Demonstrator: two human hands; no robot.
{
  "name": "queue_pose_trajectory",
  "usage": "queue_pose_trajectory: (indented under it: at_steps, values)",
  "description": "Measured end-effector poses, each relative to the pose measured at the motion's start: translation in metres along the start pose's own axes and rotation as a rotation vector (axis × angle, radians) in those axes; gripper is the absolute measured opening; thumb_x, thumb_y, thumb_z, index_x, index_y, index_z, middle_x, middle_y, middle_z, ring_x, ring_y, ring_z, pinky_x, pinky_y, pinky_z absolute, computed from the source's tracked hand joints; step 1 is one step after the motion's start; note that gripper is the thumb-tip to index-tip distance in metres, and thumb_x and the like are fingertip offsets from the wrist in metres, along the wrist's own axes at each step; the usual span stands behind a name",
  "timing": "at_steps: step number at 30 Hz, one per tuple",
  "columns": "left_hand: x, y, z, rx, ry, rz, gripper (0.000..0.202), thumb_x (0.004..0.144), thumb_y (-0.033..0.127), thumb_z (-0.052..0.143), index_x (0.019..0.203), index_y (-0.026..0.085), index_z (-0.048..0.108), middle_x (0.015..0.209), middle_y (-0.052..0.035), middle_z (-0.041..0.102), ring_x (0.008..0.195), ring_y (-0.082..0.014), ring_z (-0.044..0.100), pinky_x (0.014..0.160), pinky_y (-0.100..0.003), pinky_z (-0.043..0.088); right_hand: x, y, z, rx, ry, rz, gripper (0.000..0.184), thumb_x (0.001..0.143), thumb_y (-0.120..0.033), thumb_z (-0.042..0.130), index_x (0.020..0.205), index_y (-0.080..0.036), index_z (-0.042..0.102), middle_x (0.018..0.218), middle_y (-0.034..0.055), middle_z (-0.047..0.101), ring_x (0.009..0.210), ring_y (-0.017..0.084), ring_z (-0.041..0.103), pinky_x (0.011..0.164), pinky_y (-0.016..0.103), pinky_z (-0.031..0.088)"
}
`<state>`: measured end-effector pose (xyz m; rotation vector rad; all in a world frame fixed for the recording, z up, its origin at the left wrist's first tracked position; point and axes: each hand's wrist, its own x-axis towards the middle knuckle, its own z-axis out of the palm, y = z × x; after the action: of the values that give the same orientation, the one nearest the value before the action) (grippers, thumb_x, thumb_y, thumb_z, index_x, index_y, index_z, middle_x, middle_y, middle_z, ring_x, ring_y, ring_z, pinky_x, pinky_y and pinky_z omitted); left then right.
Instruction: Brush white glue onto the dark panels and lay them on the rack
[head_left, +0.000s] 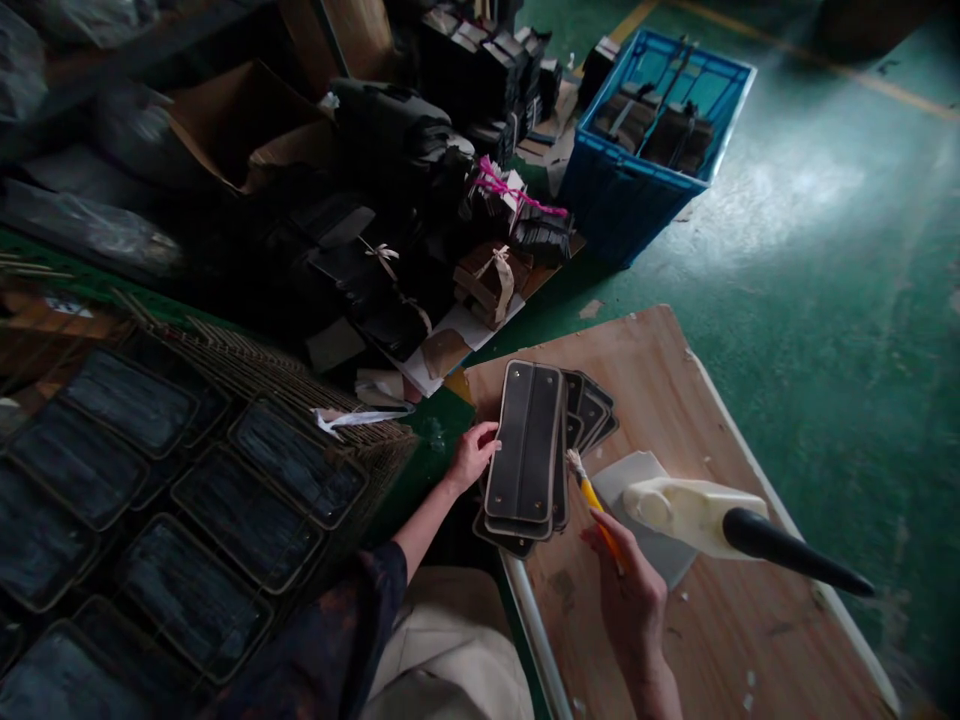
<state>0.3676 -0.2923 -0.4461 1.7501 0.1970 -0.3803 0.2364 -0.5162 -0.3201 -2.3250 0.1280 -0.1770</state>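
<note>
A stack of black rectangular panels [525,440] with pale edges and small metal studs near the corners lies at the near left edge of a wooden table [757,620]. My left hand [474,455] grips the top panel's left edge, fingers bent around it. In my right hand [630,585] is a brush [598,508] with a yellow handle; its pale bristles are close to the stack's right edge. More black panels [589,410] fan out behind the stack. To the right, a whitish plastic bottle [694,512] with a long black nozzle lies over a pale sheet [636,470].
On my left, a wire rack [300,370] carries several dark panels [251,515] laid out in rows. Tied bundles [491,280] of dark pieces and a cardboard box [247,120] stand beyond it. A blue crate [630,200] sits on the green floor [832,270].
</note>
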Motion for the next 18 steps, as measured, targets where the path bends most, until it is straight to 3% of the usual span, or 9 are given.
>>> queue_pose_trajectory:
  at_steps: [6,9,11,15,18]
  values:
    - [0.006,0.004,-0.009,-0.028,-0.240,0.013,0.015,0.076,0.020,0.062,0.090,0.015,0.066,0.064,0.0032,0.057,0.059,-0.0103,0.050,0.056,-0.020,0.042,0.015,-0.001,0.010,-0.061,-0.007,0.012,0.029,0.095,-0.028,0.053,0.122,-0.023,0.060,0.099,0.0046,0.074,0.079,0.015,0.071,0.071,0.024,0.056]
    - [0.015,0.008,-0.007,-0.004,-0.292,0.021,0.014,0.073,0.019,0.066,0.086,0.017,0.067,0.061,0.0039,0.056,0.058,-0.0104,0.050,0.055,-0.020,0.042,0.029,-0.004,0.017,-0.055,0.024,-0.001,0.029,0.094,-0.028,0.053,0.121,-0.023,0.062,0.095,0.0046,0.074,0.079,0.016,0.071,0.074,0.027,0.057]
    - [0.018,0.009,-0.007,-0.012,-0.243,0.000,0.022,0.071,0.022,0.069,0.093,0.018,0.067,0.061,0.0047,0.055,0.055,-0.0098,0.050,0.051,-0.019,0.041,0.036,-0.006,0.022,-0.040,0.056,0.031,0.029,0.094,-0.029,0.053,0.121,-0.022,0.062,0.094,0.0046,0.074,0.079,0.016,0.071,0.073,0.027,0.057]
    - [0.008,0.005,-0.018,-0.182,0.013,-0.146,0.033,0.076,0.037,0.066,0.101,0.015,0.062,0.066,0.0026,0.058,0.053,-0.0095,0.055,0.046,-0.018,0.043,0.045,-0.012,0.032,0.013,0.110,0.104,0.026,0.094,-0.029,0.054,0.118,-0.022,0.062,0.088,0.0030,0.074,0.076,0.015,0.070,0.070,0.026,0.055]
    - [-0.010,0.005,-0.031,-0.368,0.029,-0.296,0.035,0.079,0.047,0.061,0.090,0.013,0.059,0.065,0.0004,0.060,0.050,-0.0101,0.058,0.045,-0.020,0.044,0.051,-0.021,0.041,0.111,0.166,0.172,0.025,0.092,-0.028,0.056,0.116,-0.022,0.063,0.083,0.0018,0.073,0.072,0.015,0.069,0.069,0.027,0.055]
